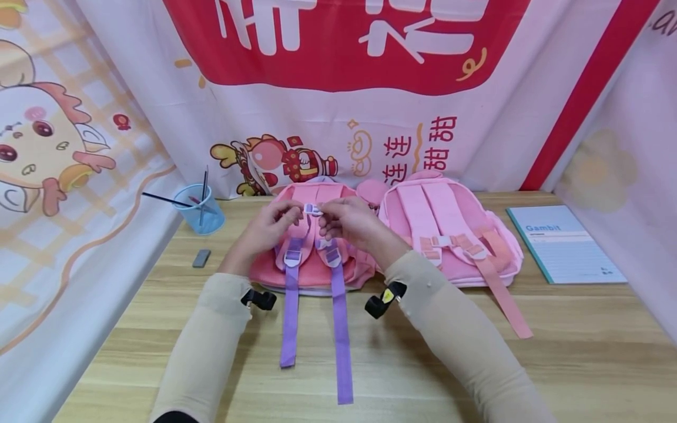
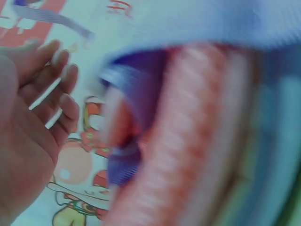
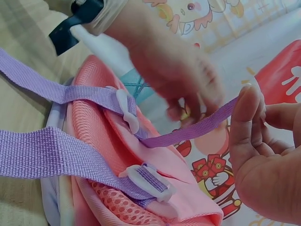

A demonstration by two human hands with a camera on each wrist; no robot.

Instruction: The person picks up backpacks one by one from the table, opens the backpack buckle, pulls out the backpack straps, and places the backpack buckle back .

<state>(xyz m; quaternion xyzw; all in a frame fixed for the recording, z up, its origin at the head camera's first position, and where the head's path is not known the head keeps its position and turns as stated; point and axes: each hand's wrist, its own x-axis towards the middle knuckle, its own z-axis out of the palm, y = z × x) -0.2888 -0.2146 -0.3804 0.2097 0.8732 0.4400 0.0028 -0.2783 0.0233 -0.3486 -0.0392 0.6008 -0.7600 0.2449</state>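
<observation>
A pink backpack (image 1: 312,271) lies back-up on the wooden table (image 1: 402,364), with two purple straps (image 1: 290,305) trailing toward me. Both hands meet at its top edge around a small white buckle (image 1: 313,210) on a thin purple cross strap (image 3: 197,127). My left hand (image 1: 288,212) pinches that strap from the left; in the left wrist view, the hand (image 2: 33,122) shows loosely spread fingers beside the blurred backpack (image 2: 188,141). My right hand (image 1: 328,217) pinches the strap's other end, fingertips (image 3: 247,101) on the webbing. White adjusters (image 3: 127,110) sit on the shoulder straps.
A second pink backpack (image 1: 449,235) with pink straps lies just right of the first. A teal notebook (image 1: 566,244) is at the far right. A blue mesh cup (image 1: 203,211) with pens and a grey eraser (image 1: 201,258) sit at the left. Printed cloth backdrop (image 1: 344,106) hangs behind.
</observation>
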